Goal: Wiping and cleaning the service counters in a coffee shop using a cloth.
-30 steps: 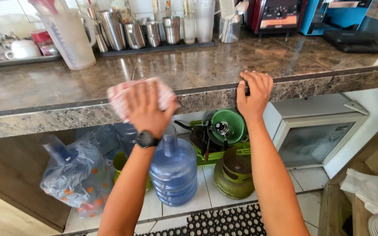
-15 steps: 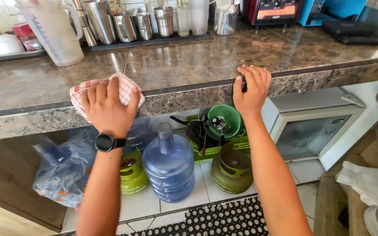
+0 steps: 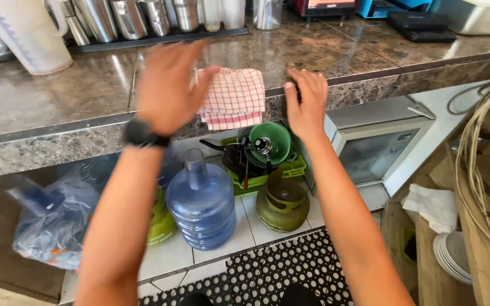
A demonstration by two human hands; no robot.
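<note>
At the far left a white measuring jug [image 3: 26,34] is standing on the dark stone tabletop [image 3: 41,102], and beside it a row of steel cups [image 3: 143,17] is sitting on a dark tray. My left hand [image 3: 168,88] is hovering over the tabletop edge, blurred, its fingers [image 3: 191,56] spreading apart and gripping nothing; a dark watch [image 3: 140,135] is circling that wrist. Just right of it the red-checked cloth [image 3: 231,96] is lying bunched on the tabletop edge, part of it hanging over the front. My right hand [image 3: 304,105] is resting against the edge just beside the cloth, fingers [image 3: 313,82] loosely apart, holding nothing. Below, a blue water bottle [image 3: 199,204] is standing on the tiled shelf.
</note>
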